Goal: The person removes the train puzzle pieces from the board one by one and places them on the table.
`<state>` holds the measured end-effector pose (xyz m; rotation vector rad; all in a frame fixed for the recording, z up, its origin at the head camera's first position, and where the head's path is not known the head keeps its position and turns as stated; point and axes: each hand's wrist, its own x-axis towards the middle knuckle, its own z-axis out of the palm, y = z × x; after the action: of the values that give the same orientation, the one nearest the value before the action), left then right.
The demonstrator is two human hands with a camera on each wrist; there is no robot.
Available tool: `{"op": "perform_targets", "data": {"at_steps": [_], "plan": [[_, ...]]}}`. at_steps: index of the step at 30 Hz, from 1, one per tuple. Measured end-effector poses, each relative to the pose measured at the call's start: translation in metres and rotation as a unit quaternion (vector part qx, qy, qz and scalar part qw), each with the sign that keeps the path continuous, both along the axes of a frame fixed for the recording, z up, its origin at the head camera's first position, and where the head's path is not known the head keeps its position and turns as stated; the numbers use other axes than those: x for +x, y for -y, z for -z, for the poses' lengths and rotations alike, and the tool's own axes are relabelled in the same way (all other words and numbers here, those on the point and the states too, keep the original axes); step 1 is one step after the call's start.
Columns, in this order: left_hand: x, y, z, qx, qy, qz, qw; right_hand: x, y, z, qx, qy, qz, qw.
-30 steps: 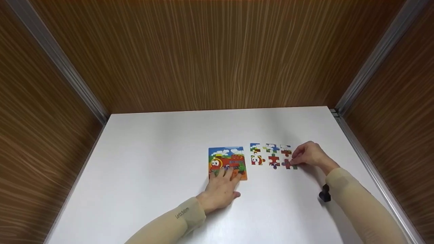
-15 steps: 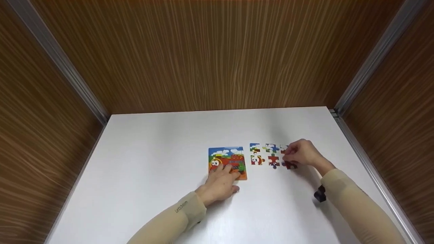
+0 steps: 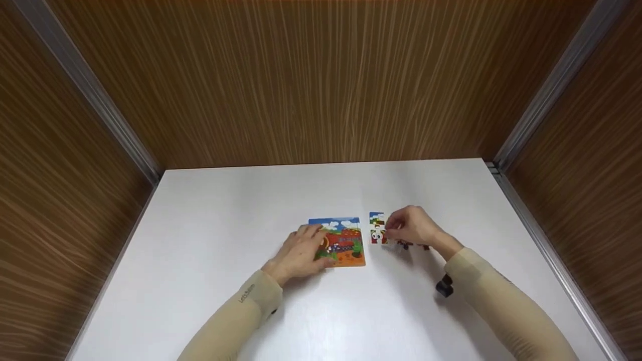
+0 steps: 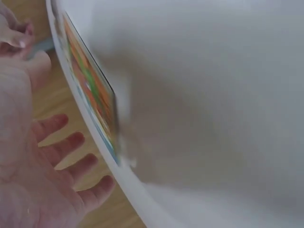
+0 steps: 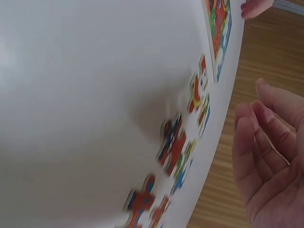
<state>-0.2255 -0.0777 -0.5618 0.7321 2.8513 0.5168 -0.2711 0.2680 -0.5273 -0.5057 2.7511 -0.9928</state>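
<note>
A colourful train picture board (image 3: 346,253) lies flat on the white table. My left hand (image 3: 299,252) is over its left side with the fingers extended, covering part of the train; in the left wrist view the fingers (image 4: 78,168) are spread and hold nothing. To the right of the board are several jigsaw pieces. An eyed piece (image 3: 376,237) and a cloud piece (image 3: 376,218) are plain to see. My right hand (image 3: 414,226) hovers over the other pieces and mostly hides them. In the right wrist view its fingers are loosely bent and empty, above a red piece (image 5: 173,147).
Wood-grain panels enclose the white table (image 3: 225,215) at the back (image 3: 321,85) and on both sides. Metal rails (image 3: 546,95) run along the corners. A small black device (image 3: 444,286) is at the right wrist.
My right hand has moved left across the row of pieces, from the far right ones toward the eyed piece. My left hand has slid left and up, uncovering the board's lower right.
</note>
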Motion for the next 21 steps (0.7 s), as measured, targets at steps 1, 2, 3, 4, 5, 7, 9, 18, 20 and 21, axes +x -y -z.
{"op": "perform_targets", "data": {"at_steps": [1, 2, 3, 4, 5, 7, 9, 18, 20, 21], "plan": [[-0.003, 0.005, 0.001, 0.001, 0.002, -0.001, 1.0000, 0.000, 0.006, 0.000, -0.003, 0.004, -0.005, 1.0000], [-0.005, 0.009, 0.003, 0.000, 0.002, -0.001, 1.0000, -0.001, 0.011, 0.001, -0.007, 0.009, -0.011, 0.9999], [-0.008, 0.012, 0.004, -0.002, 0.003, 0.000, 1.0000, -0.001, 0.017, 0.002, -0.012, 0.015, -0.016, 0.9997], [-0.010, 0.015, 0.005, -0.005, 0.005, 0.001, 1.0000, 0.000, 0.023, 0.002, -0.016, 0.018, -0.022, 0.9995], [-0.012, 0.018, 0.006, -0.011, 0.006, 0.002, 0.9999, 0.000, 0.028, 0.003, -0.019, 0.022, -0.028, 0.9992], [-0.015, 0.023, 0.008, -0.024, 0.017, 0.005, 0.9996, 0.000, 0.039, 0.005, -0.025, 0.027, -0.044, 0.9984], [-0.017, 0.026, 0.008, -0.036, 0.028, 0.008, 0.9989, 0.001, 0.049, 0.007, -0.026, 0.030, -0.055, 0.9977], [-0.020, 0.032, 0.007, -0.049, 0.051, 0.021, 0.9973, 0.001, 0.089, 0.017, -0.051, 0.056, -0.080, 0.9939], [-0.020, 0.032, 0.008, -0.056, 0.054, 0.022, 0.9967, 0.001, 0.098, 0.018, -0.061, 0.075, -0.077, 0.9923], [-0.020, 0.032, 0.009, -0.059, 0.056, 0.022, 0.9964, 0.000, 0.101, 0.019, -0.068, 0.086, -0.074, 0.9913]]}}
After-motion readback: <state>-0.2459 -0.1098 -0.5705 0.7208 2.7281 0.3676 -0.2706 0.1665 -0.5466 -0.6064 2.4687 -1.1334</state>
